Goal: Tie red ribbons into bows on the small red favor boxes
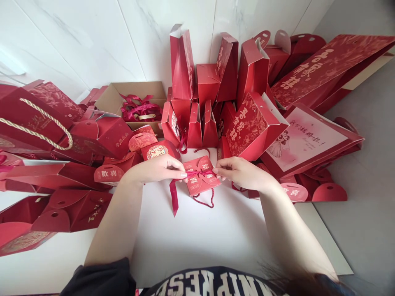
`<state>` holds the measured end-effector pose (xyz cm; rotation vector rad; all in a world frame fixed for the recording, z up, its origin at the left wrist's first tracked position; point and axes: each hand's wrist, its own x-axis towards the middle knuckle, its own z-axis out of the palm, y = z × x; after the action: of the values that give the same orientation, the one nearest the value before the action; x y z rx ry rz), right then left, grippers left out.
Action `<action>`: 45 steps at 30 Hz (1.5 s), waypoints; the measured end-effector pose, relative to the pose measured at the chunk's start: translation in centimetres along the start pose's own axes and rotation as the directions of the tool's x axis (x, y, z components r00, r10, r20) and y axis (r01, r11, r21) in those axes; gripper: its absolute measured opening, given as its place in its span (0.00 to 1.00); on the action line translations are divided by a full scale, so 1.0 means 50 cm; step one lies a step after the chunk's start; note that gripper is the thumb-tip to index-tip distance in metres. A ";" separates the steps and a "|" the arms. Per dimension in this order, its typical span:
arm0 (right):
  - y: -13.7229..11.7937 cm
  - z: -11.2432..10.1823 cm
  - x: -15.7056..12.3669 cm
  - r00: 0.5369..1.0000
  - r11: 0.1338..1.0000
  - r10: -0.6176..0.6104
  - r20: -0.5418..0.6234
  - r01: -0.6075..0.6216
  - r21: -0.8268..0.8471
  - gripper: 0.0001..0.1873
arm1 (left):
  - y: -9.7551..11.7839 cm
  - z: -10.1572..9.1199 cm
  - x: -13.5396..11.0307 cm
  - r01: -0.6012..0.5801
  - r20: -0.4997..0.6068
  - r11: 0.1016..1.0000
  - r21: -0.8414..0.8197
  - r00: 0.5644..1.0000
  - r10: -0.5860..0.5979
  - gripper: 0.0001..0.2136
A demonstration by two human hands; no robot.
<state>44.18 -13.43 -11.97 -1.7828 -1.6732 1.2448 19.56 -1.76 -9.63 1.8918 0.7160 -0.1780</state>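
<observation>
A small red gift box [201, 188] with pale printed characters lies on the white table, a dark red cord handle [206, 203] looped out below its near edge. Across its top runs a crimson ribbon [174, 198], crossed or knotted at the middle. My left hand [163, 167] pinches the ribbon at the box's left side, and a loose tail hangs down from those fingers. On the other side my right hand [234, 169] pinches the ribbon's right end close to the box's edge. Both hands are closed, with the ribbon stretched between them.
Behind stands a cardboard box [135, 88] of crimson ribbons [140, 109]. Red gift bags [182, 61] crowd the back, with a large bag [327, 70] to the right. More red boxes [77, 211] and a rope-handled bag [33, 119] stand left. A tiled wall [173, 16] closes the rear.
</observation>
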 end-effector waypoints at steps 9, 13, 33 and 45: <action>-0.005 0.005 0.004 0.992 0.998 -0.031 -0.124 0.025 -0.049 0.18 | -0.003 0.002 0.000 -0.120 -0.025 0.992 -0.028 0.993 0.119 0.09; -0.012 0.008 0.003 0.992 0.998 -0.045 -0.119 0.040 -0.046 0.18 | 0.006 0.009 0.007 -0.374 0.010 0.922 0.102 0.927 0.376 0.04; 0.022 0.004 0.028 0.980 0.895 -0.194 -0.050 0.197 0.399 0.18 | -0.009 0.041 0.039 -0.324 -0.323 0.944 -0.067 0.902 0.287 0.08; -0.006 0.013 0.007 0.964 0.886 -0.221 -0.147 0.262 0.383 0.17 | -0.012 0.046 0.040 -0.399 -0.198 0.916 -0.033 0.901 0.386 0.13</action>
<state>43.42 -13.24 -12.19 -1.3244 -1.4082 1.2533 21.32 -2.83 -11.98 1.9568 0.4412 0.2839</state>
